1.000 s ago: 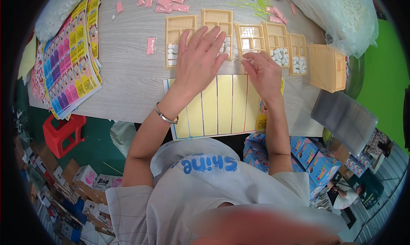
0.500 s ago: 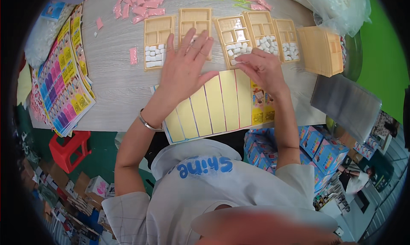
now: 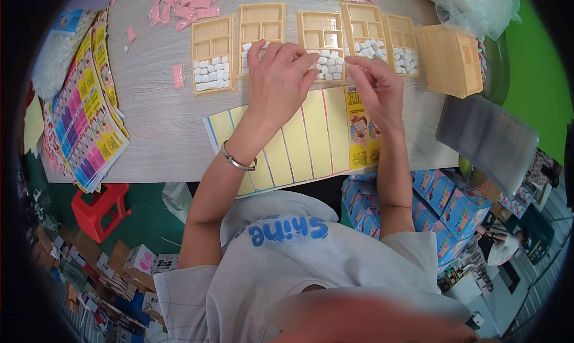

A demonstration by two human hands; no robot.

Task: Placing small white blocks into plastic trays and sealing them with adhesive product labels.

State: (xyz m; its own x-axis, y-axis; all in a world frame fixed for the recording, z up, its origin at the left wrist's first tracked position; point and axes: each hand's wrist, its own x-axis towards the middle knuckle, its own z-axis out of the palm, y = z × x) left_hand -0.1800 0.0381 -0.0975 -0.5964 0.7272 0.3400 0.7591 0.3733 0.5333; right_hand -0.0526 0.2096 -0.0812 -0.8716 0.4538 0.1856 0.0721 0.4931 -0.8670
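The grip of the left hand (image 3: 278, 83) is loose and spread: the fingers lie flat and apart, holding nothing, the fingertips resting on the white pieces in the lower part of the second tray (image 3: 261, 39) from the left in a row of tan trays. The right hand (image 3: 375, 86) has its fingers drawn together at the lower rim of the middle tray (image 3: 321, 43), just right of the second tray; whether something small is pinched between them cannot be told, since the fingertips cover that spot.

Much is hidden. The left palm covers the lower half of the second tray and the top edge of the yellow sheet (image 3: 299, 142), which lies just below that tray on the table (image 3: 161, 127). The right wrist covers part of a printed card (image 3: 362, 133) at the sheet's right end. The fisheye rim bends the table's edges and cuts off the far corners.

Both forearms rise from the lower edge, the left one bearing a metal bangle (image 3: 237, 159) at the wrist, below the second tray. The left hand is palm down, the wrist straight; the right is bent at the wrist, its back showing.

Left of the second tray stands another tray (image 3: 213, 55) with white pieces, and farther left a stack of bright printed sheets (image 3: 86, 113). Pink wrappers (image 3: 182, 8) lie above and to the left. Well right of it a tray stack (image 3: 449, 59) stands upturned.
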